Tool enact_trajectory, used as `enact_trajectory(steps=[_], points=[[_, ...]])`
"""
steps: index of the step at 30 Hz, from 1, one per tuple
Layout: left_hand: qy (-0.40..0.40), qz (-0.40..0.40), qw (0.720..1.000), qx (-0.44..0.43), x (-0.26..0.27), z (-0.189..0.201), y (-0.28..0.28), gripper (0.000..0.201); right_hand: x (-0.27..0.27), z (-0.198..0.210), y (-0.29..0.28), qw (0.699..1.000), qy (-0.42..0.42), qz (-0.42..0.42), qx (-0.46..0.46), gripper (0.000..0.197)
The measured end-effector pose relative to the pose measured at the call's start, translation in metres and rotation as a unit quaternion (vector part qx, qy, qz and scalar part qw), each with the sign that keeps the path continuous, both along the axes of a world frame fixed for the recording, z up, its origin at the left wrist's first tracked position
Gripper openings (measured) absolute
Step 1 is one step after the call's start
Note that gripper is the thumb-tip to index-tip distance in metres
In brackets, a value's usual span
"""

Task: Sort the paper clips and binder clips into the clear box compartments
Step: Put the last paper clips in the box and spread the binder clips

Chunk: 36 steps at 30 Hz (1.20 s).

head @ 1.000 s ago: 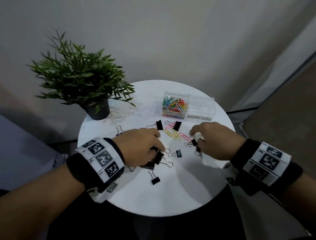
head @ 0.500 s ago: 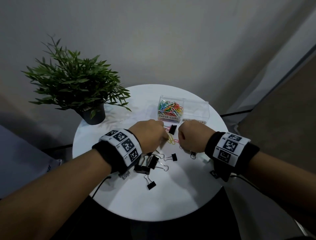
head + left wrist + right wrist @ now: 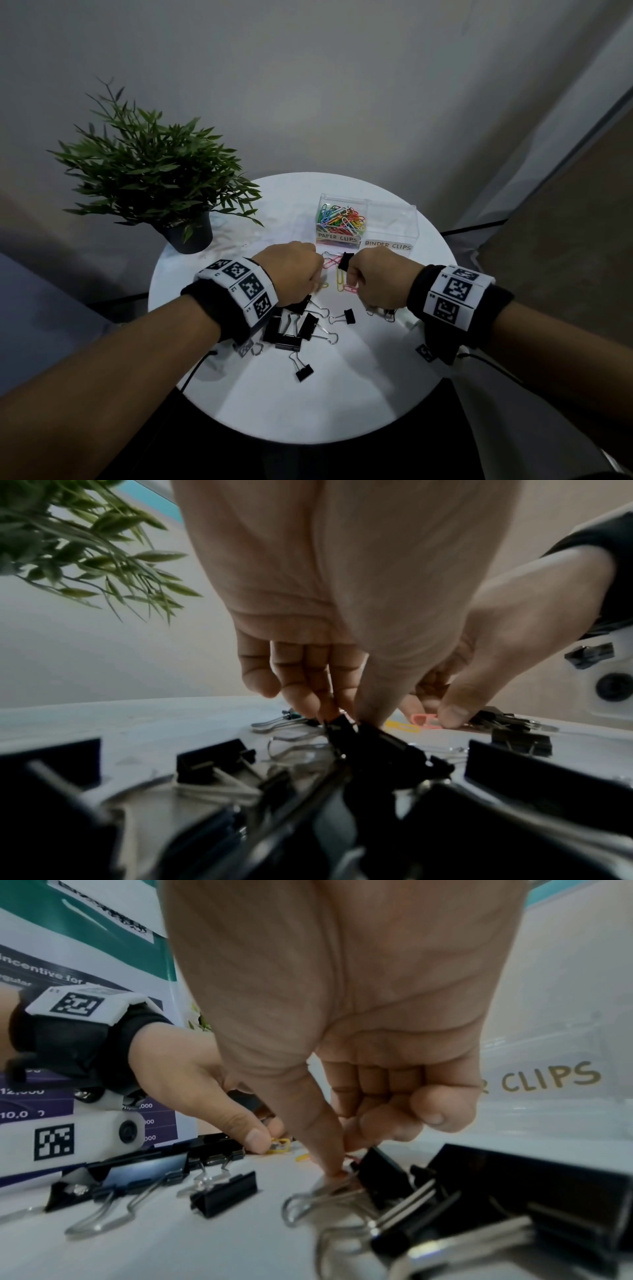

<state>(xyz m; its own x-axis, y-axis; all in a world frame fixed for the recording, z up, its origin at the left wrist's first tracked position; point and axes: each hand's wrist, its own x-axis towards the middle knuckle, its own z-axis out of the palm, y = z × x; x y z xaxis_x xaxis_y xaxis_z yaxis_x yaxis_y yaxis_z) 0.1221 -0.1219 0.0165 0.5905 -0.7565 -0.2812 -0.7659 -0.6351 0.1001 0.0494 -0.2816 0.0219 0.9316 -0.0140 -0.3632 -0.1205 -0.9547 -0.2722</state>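
Observation:
The clear box stands at the back of the round white table (image 3: 342, 404). Its left compartment (image 3: 339, 222), labelled PAPER CLIPS, holds several coloured clips. The right compartment (image 3: 392, 226), labelled BINDER CLIPS, looks empty. Loose pink and yellow paper clips (image 3: 337, 274) lie just in front of the box. My left hand (image 3: 317, 279) curls down and pinches a yellow paper clip (image 3: 281, 1144) on the table. My right hand (image 3: 352, 281) pinches a pink paper clip (image 3: 424, 719) against the tabletop. Several black binder clips (image 3: 294, 329) lie nearer me, under and behind both hands.
A potted green plant (image 3: 157, 178) stands at the table's back left. One black binder clip (image 3: 346, 262) lies between my right knuckles and the box. A single binder clip (image 3: 303, 371) sits alone towards the front edge. A wall rises behind the table.
Both hands have moved forward from the binder clips to the loose paper clips in front of the box, and have come closer together. Each now pinches a paper clip.

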Motion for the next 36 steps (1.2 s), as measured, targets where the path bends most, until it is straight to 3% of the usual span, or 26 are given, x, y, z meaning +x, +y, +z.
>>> enact_trajectory(steps=[5,11,17,25,33,36], points=[[0.027,0.071,0.992,-0.101,0.004,0.001,0.008,0.007,-0.003,-0.003,0.000,0.999,-0.025,0.014,-0.021,0.015],[0.079,0.165,0.948,-0.262,0.020,0.015,0.013,0.011,-0.011,0.002,0.002,0.990,-0.093,0.103,-0.031,0.019],[0.025,0.117,0.980,-0.157,0.010,0.011,-0.005,0.027,-0.023,0.005,0.005,0.984,-0.090,0.147,-0.043,0.020],[-0.078,0.044,0.996,-0.027,0.009,-0.002,-0.033,0.019,-0.019,0.004,0.006,0.975,-0.114,0.189,-0.039,0.020],[-0.104,0.004,0.994,0.015,-0.001,0.001,-0.022,0.017,-0.032,0.012,-0.006,0.985,-0.069,0.158,0.005,0.020],[-0.103,0.024,0.994,0.005,-0.006,0.009,-0.025,0.017,-0.024,0.016,-0.014,0.985,-0.099,0.139,0.000,0.015]])
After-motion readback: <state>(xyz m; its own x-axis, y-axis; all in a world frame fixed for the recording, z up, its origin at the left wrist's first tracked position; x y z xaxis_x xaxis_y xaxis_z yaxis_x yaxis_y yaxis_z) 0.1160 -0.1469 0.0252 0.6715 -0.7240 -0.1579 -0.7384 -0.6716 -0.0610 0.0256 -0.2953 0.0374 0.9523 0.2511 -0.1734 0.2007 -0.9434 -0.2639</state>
